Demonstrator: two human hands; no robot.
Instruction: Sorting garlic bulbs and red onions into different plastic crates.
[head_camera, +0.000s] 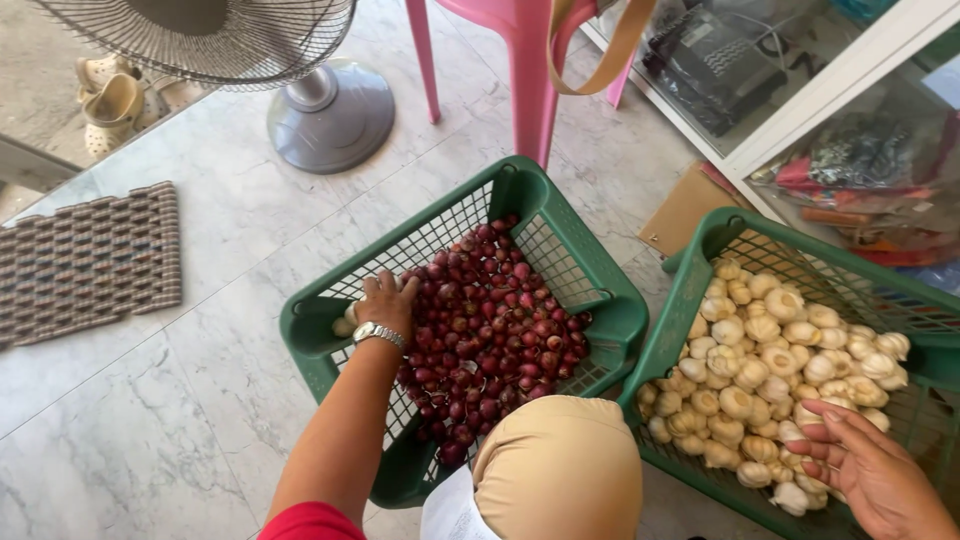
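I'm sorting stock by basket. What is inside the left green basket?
The left green basket holds a heap of small red shallots. The left hand rests at the heap's edge on a few pale garlic bulbs. Anything under the heap is covered.

A standing fan (300, 90), woven doormat (88, 262), pink chair (520, 60) and sandals (110, 100) stand about.

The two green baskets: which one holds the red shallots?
The left green basket, where the left hand reaches in, holds shallots; the right green basket holds white garlic.
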